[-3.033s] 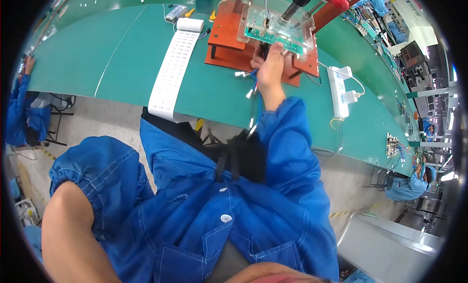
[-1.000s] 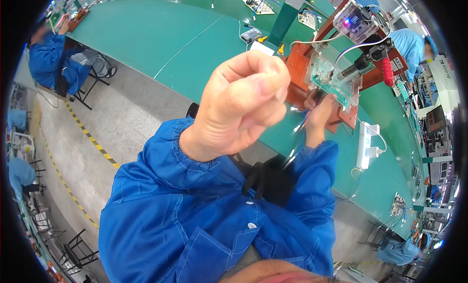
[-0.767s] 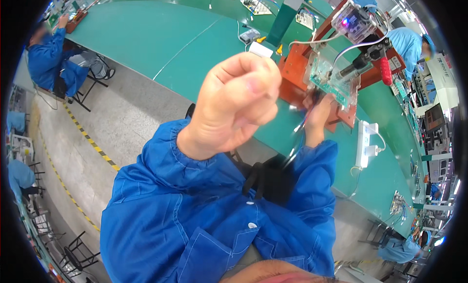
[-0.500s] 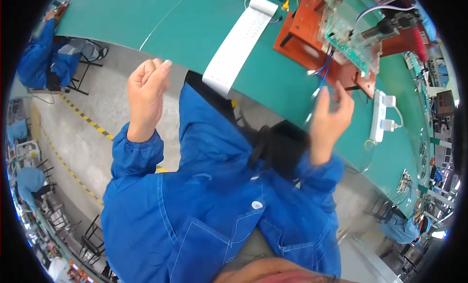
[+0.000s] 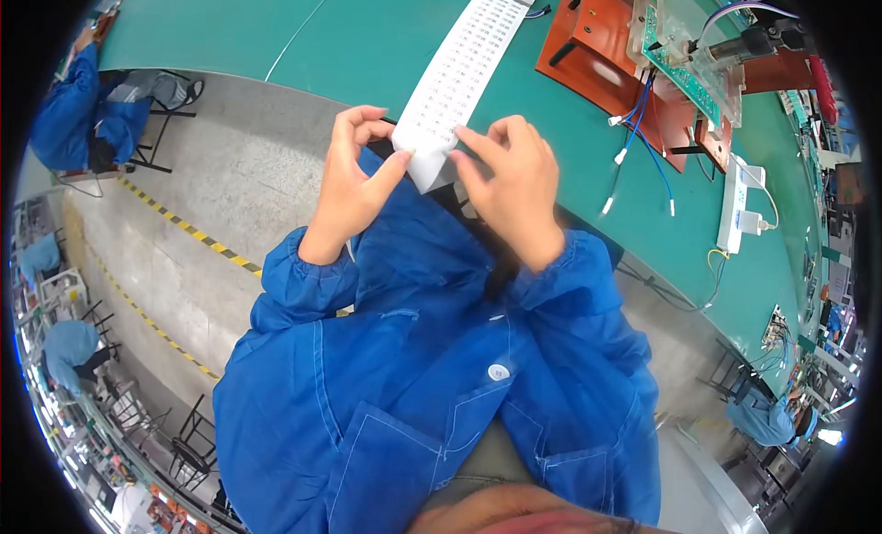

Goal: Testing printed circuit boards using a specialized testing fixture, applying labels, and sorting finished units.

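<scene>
A long white strip of printed labels [image 5: 464, 70] lies across the green workbench, its lower end bent down over the near edge. At its lower left edge is my left hand [image 5: 351, 180], thumb tip against the strip and fingers spread apart from the thumb. My right hand [image 5: 516, 180] is at the opposite edge, index fingertip touching the strip and thumb a little below it. Both hands look open, without a firm grip on the strip. The undersides of the fingertips are hidden.
To the right stands a red-brown fixture [image 5: 597, 51] with a green circuit board [image 5: 684, 70] and hanging blue wires [image 5: 634, 134]. A white power strip [image 5: 732, 203] lies beside it. A seated person in blue [image 5: 69, 111] is at far left; yellow-black floor tape [image 5: 188, 226] runs behind.
Both hands have come together at the lower end of the label strip, the left moving right and the right moving left. The left fingers have opened from a closed pose.
</scene>
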Motion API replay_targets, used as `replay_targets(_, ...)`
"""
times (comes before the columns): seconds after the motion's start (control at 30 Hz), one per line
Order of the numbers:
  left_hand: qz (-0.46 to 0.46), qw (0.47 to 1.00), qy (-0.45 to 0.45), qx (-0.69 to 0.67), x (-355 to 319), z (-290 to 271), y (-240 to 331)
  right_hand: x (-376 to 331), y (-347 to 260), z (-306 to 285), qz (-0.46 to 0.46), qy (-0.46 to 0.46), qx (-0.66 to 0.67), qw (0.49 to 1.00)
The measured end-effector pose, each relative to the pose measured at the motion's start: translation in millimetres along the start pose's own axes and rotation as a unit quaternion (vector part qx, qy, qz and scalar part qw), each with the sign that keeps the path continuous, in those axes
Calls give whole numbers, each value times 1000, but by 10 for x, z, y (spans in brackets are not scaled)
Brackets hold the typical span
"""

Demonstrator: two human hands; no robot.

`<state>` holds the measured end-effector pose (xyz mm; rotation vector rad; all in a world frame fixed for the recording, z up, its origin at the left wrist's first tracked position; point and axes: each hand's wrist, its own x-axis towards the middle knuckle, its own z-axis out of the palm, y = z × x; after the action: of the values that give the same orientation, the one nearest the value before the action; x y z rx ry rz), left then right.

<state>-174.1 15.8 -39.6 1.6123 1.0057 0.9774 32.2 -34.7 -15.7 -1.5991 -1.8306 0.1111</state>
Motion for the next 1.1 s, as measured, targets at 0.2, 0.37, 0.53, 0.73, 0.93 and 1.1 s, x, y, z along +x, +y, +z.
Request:
replay_targets(0.2, -19, 995, -43, -93, 233, 56, 213, 308, -19, 74, 36, -7, 204, 978)
replay_targets(0.37, -26, 996, -39, -72, 303, 63, 221, 448, 16, 167, 10, -19, 230, 973)
replay_targets(0.53, -29, 995, -39, -89, 320, 79, 271, 518, 43, 139, -26, 9, 227, 974)
replay_targets(0.73, -58, 989, -37, -134, 348, 84, 250, 422, 49, 177, -134, 100, 110, 980)
replay_targets(0.93, 51, 984, 84, 150, 142, -96, 258, 332, 22, -742, -131, 184, 131, 965)
replay_targets(1.1, 23, 967, 133, 215, 10, -269, 174, 951, 532, -1911, -251, 514, -203, 795)
